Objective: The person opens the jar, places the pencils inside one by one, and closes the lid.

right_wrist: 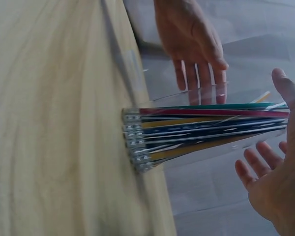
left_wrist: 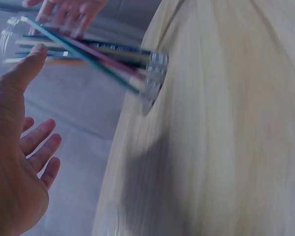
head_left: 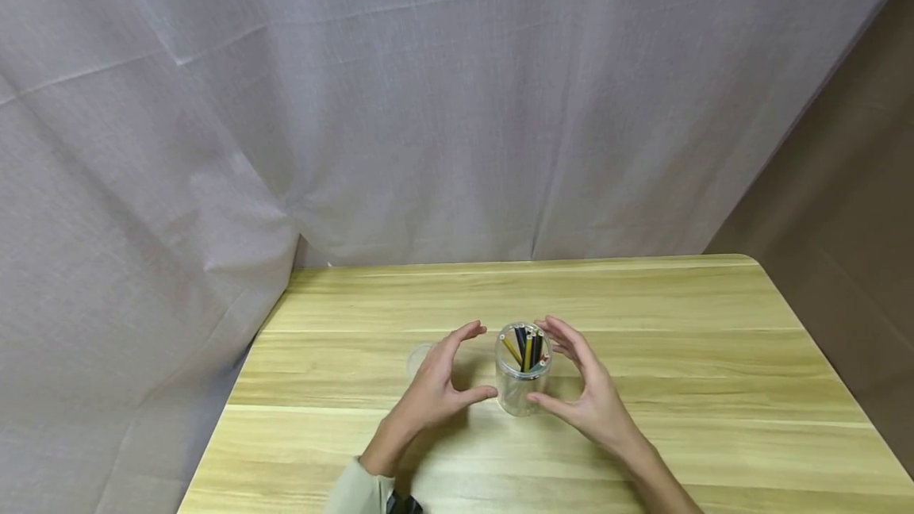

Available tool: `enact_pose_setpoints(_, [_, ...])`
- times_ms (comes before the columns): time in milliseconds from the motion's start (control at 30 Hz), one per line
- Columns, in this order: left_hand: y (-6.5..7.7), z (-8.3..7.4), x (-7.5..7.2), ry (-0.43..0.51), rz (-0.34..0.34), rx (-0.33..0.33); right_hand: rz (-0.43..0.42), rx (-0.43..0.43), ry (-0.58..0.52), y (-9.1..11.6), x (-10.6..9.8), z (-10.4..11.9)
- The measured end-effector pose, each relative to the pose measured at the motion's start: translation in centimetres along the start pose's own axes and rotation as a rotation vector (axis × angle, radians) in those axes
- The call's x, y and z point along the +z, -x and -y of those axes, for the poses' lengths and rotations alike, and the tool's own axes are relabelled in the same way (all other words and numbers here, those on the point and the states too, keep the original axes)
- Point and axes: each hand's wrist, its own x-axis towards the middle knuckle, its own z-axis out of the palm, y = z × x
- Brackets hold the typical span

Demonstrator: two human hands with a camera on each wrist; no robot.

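A clear plastic jar [head_left: 516,397] stands upright on the table, with several coloured pencils [right_wrist: 211,123] inside, among them green, red, yellow and dark ones. My left hand [head_left: 437,387] is held to the left of the jar, thumb and fingers spread, with a gap to its wall. On the other side my right hand [head_left: 593,399] curves loosely around the jar, its thumb tip overlapping the wall in the head view. Neither hand grips it. A round clear lid [head_left: 418,358] lies flat on the table beyond my left hand, partly hidden by it.
The light wood table [head_left: 678,355] has a rounded far right corner. Grey cloth [head_left: 457,117] hangs behind it and down the left side, with a brownish cloth [head_left: 850,228] at the right. A pale sleeve [head_left: 360,490] and a black band [head_left: 404,504] show at my left wrist.
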Motion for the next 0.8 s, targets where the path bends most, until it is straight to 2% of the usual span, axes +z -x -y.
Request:
enact_pose_setpoints(200, [1.0,1.7,-1.7,-0.065,-0.011,-0.038,-0.012,0.095,0.065,0.5,0.6,-0.9])
enact_pose_setpoints(367, [2.0,3.2,-2.5,-0.123,-0.013,-0.063,-0.005,0.204,0.114,1.1,1.0,-1.7])
enact_pose_setpoints(600, [3.2,5.4,-3.0,-0.197,-0.029,-0.121,0.003,0.206,0.100,1.6,1.8,-2.7])
enact_pose_setpoints(800, [4.1,6.6,-3.1,-0.222,-0.023,-0.151,0.006,0.226,0.106,1.9,2.2,-3.2])
